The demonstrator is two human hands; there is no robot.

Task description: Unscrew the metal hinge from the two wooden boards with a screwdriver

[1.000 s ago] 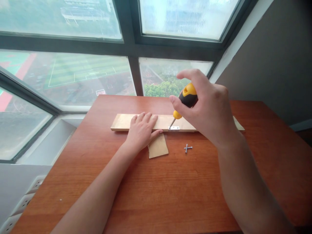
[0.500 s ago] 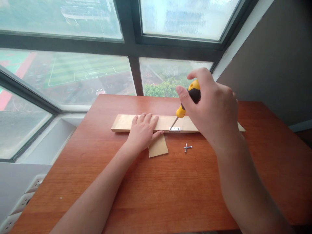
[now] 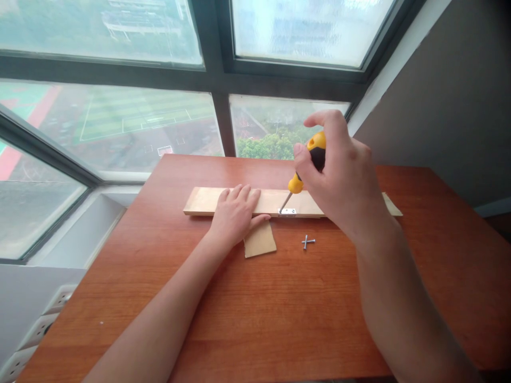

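Note:
My left hand (image 3: 235, 213) lies flat on a long pale wooden board (image 3: 202, 201), fingers spread over its top and thumb along the front edge. In my right hand (image 3: 343, 173) is a screwdriver (image 3: 296, 184) with a yellow and black handle, held tilted above the board. Its tip meets the left end of a small metal hinge or plate (image 3: 288, 211) on the board's front edge. A small tan square piece (image 3: 260, 240) lies under my left thumb, in front of the board. Two screws (image 3: 307, 242) rest crossed on the table nearby.
The board lies across a reddish-brown wooden table (image 3: 255, 314). Behind the table stand large windows with dark frames (image 3: 222, 122). Wall sockets (image 3: 40, 331) are at the lower left, and a grey wall (image 3: 447, 106) rises on the right.
My right hand has turned slightly about the screwdriver handle, its wrist shifting a little. The tip stays at the metal piece, and my left hand keeps its place on the board.

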